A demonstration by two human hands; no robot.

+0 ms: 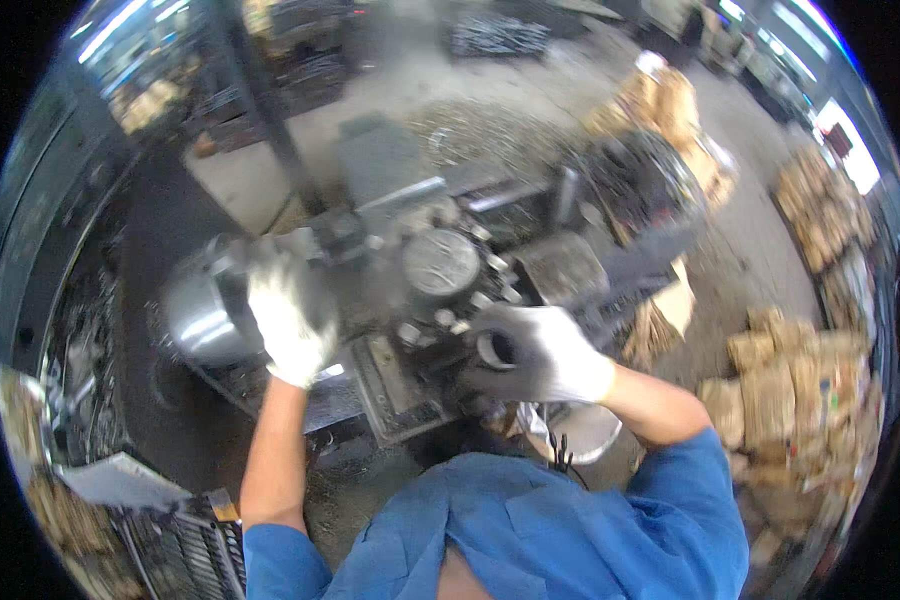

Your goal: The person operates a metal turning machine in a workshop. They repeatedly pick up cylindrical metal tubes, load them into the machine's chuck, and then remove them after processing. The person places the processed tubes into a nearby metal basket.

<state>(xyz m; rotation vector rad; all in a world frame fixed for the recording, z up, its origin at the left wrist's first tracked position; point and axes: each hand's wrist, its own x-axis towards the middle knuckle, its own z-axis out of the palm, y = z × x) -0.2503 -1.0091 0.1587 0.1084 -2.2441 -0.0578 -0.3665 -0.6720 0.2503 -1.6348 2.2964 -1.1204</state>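
Left hand point(292, 318), fingers point(268, 272) unclear, overlaps chuck's point(202, 318) edge; right hand point(560, 355), well apart, clasps ring point(484, 350).

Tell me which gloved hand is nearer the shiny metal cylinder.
The left gloved hand, close to the shiny cylinder; the right gloved hand is much farther off.

Seen from a head-worn fisheye, facing steeply down past a near blue shirt point(530, 525) to a close machine point(440, 262) and far floor point(585, 90).
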